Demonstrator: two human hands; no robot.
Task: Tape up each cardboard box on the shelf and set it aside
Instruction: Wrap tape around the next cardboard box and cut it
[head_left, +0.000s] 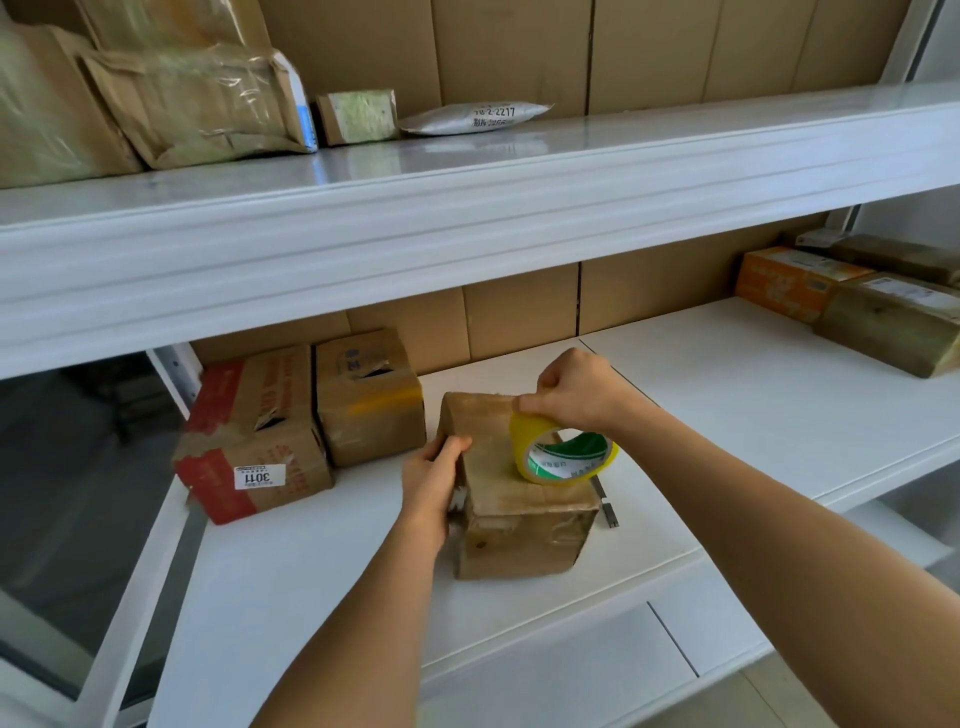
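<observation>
A small brown cardboard box (519, 514) stands on the white lower shelf (727, 415), in the middle of the view. My left hand (431, 480) grips its left side, fingers curled over the top edge. On the box's top sits a yellow tape roll (563, 452) with a green-and-white core. My right hand (576, 389) holds the roll from above at the box's far edge, and its thumb and fingers pinch there. Two more worn boxes stand to the left: one with red print and a "3011" label (249, 441), one plain brown (369, 400).
Wrapped parcels (893, 322) and an orange box (795, 283) lie at the shelf's far right. The upper shelf (467, 208) juts out overhead and carries taped boxes (197, 104) and a grey mailer bag (478, 118). A dark slim tool (605, 501) lies right of the box.
</observation>
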